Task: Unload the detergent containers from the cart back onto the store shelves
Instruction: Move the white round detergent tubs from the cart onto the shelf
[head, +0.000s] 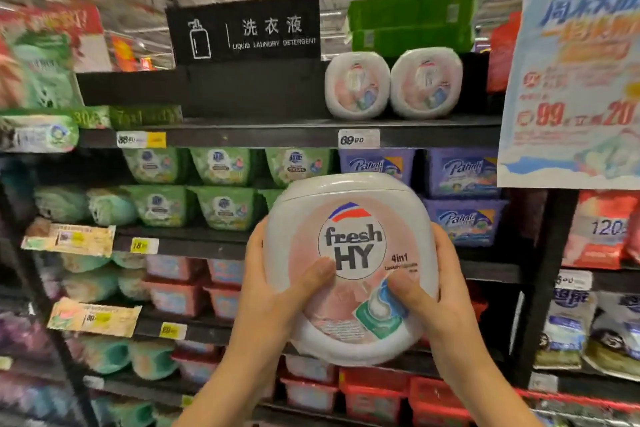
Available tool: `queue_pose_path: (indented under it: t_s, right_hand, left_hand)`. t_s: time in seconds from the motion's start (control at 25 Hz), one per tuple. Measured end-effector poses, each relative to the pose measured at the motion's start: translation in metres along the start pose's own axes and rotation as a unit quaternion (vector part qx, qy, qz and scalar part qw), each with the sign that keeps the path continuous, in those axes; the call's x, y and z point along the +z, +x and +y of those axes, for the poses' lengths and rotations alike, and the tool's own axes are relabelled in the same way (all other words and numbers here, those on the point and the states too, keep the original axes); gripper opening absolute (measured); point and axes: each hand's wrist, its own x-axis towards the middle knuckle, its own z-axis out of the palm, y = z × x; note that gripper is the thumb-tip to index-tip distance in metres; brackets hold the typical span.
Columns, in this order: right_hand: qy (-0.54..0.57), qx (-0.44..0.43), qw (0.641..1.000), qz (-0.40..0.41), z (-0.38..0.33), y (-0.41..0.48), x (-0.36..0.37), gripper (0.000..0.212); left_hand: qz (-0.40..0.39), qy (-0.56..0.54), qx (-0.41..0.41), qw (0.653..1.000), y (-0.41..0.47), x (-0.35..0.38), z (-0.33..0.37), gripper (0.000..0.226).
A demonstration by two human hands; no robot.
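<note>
Store aisle, dark shelves [259, 135] of detergent packs. Aisle sign [242, 29] at 11 o'clock. At centre, left hand [273, 291] and right hand [440, 295] clamp a white detergent tub [353, 253], thumbs on its label. Two matching tubs [358, 85] at 12 o'clock; promotional poster [571, 80] at 2 o'clock.

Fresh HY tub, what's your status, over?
Left hand and right hand grip the Fresh HY tub, thumbs on its face. Tub upright, off shelf. Two matching tubs on top shelf; path looks open.
</note>
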Motion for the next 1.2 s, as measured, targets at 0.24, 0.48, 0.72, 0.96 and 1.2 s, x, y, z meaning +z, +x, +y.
queue_pose_path:
  t_s: [0.24,0.48,0.72,0.96,1.2]
  right_hand:
    - [-0.039,-0.052,0.998,0.015,-0.015,0.098,-0.007,0.106]
    - [-0.077,-0.124,0.989,0.034,-0.037,0.177,-0.010,0.110]
    - [-0.092,-0.162,0.979,0.076,-0.055,0.251,-0.027,0.077]
    - [-0.103,-0.089,0.984,0.116,-0.041,0.293,-0.058,0.073]
    - [-0.105,-0.060,0.984,0.133,-0.028,0.313,-0.089,0.081]
  left_hand:
    - [-0.123,0.016,0.081,0.989,0.094,0.011,0.010,0.112]
    - [-0.141,0.025,0.159,0.977,0.188,0.033,0.031,0.102]
    - [-0.185,0.026,0.216,0.959,0.276,0.064,0.037,0.101]
    - [-0.231,0.103,0.191,0.949,0.342,0.091,0.007,0.100]
    - [-0.240,0.137,0.163,0.947,0.367,0.117,-0.013,0.110]
